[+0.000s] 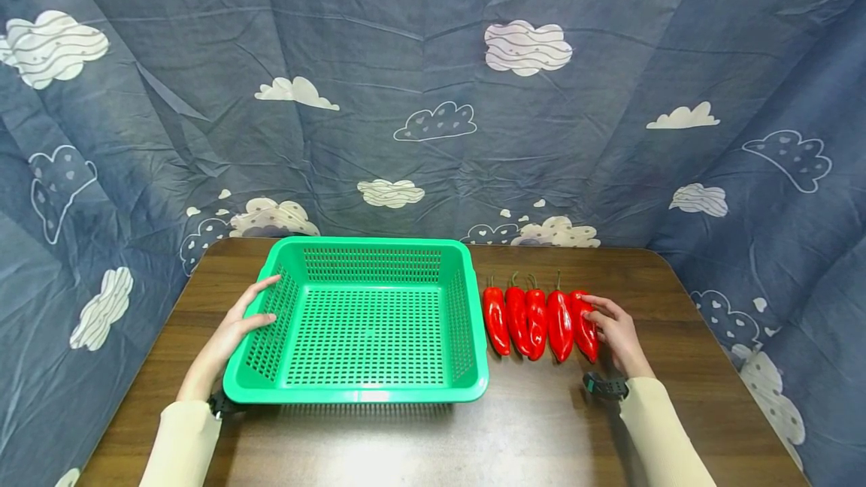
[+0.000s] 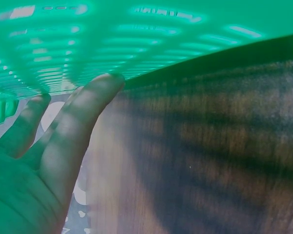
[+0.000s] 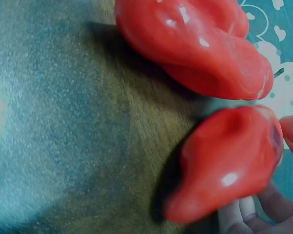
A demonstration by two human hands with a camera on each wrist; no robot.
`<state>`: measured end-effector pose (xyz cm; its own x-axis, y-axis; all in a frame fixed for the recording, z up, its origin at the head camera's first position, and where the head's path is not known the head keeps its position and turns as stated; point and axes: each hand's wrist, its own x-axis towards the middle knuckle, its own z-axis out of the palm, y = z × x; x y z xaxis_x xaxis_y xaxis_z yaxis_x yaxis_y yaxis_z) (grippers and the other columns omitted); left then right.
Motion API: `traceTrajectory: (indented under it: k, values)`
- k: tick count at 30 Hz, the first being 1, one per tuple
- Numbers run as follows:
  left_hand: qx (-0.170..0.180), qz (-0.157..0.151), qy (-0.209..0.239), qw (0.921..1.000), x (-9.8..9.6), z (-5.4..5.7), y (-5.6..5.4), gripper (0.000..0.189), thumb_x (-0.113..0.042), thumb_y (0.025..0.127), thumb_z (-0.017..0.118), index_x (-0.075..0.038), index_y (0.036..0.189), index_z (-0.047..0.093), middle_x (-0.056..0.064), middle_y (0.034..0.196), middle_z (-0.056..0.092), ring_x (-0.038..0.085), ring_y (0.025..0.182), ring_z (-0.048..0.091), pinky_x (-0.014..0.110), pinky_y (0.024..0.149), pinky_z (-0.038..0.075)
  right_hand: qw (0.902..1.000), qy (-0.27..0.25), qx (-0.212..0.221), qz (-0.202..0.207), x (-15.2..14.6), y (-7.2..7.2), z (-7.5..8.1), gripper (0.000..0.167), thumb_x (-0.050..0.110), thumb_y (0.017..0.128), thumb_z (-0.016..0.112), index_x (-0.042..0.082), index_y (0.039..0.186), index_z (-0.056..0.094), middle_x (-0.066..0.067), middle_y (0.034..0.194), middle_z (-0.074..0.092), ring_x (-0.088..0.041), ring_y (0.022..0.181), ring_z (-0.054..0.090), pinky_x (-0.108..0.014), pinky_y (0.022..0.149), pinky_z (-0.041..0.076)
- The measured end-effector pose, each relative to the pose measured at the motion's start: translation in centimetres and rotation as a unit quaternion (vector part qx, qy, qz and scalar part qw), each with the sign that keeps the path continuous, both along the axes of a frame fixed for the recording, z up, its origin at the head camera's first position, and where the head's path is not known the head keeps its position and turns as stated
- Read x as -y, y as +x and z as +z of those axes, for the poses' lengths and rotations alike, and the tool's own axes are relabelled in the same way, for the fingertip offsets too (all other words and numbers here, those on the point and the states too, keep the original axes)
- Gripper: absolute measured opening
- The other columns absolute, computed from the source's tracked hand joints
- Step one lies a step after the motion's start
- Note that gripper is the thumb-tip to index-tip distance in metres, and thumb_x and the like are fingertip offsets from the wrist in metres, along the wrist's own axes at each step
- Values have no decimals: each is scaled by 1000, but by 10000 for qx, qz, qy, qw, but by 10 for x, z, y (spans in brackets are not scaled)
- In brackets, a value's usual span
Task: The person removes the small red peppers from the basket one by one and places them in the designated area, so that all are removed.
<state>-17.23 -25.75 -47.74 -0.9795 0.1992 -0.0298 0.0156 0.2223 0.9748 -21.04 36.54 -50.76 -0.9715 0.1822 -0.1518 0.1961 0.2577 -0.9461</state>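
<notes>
My left hand (image 1: 226, 333) holds the left rim of a green plastic basket (image 1: 355, 396), its thumb and a finger reaching over the edge. In the left wrist view, other fingers (image 2: 68, 141) of that hand lie against the outside of the slotted wall. To the basket's right, several glossy red peppers (image 1: 560, 325) lie side by side in a row, stems pointing away. At the right end of this row my right hand (image 1: 617, 333) pinches the last red pepper (image 1: 583, 333) near its stem end. The right wrist view shows this pepper (image 3: 229, 161) between thumb and fingers, apart from its neighbour (image 3: 195, 53).
Everything stands on a brown wooden table (image 1: 534, 427) with light glaring off its front part. A dark blue curtain (image 1: 433, 171) with cloud prints hangs behind and at both sides. Each wrist wears a dark strap (image 1: 605, 386).
</notes>
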Motion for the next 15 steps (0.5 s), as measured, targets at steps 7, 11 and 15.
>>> traceTrajectory:
  k: [7, 11, 15]
  values:
    - [-106, -20, -128, 9999, 1, 1, -1, 64, -11, 94, 53, -13, 151, 24, 14, 158, 4, 42, 139, 2, 68, 99, 12, 10000, 60, 6, -26, 1, 0, 1, 42, 7, 97, 46, -7, 136, 43, -12, 117, 55, -4, 81, 55, -22, 70, 50]
    - [-258, -29, -347, 9991, 2, 2, -3, 62, -11, 95, 54, -9, 150, 26, 18, 157, 8, 43, 139, 4, 68, 100, 12, 9999, 2, 4, -109, 1, 3, 4, 42, 8, 98, 45, -6, 137, 42, -11, 120, 55, -2, 84, 56, -21, 73, 50]
    - [-360, -21, -682, 9970, 2, 5, -2, 59, -16, 97, 53, -8, 150, 27, 20, 155, 14, 44, 138, 10, 67, 100, 16, 9996, -82, -134, -246, 2, 5, 10, 42, 8, 98, 46, -7, 137, 42, -7, 119, 55, -2, 86, 57, -21, 75, 49]
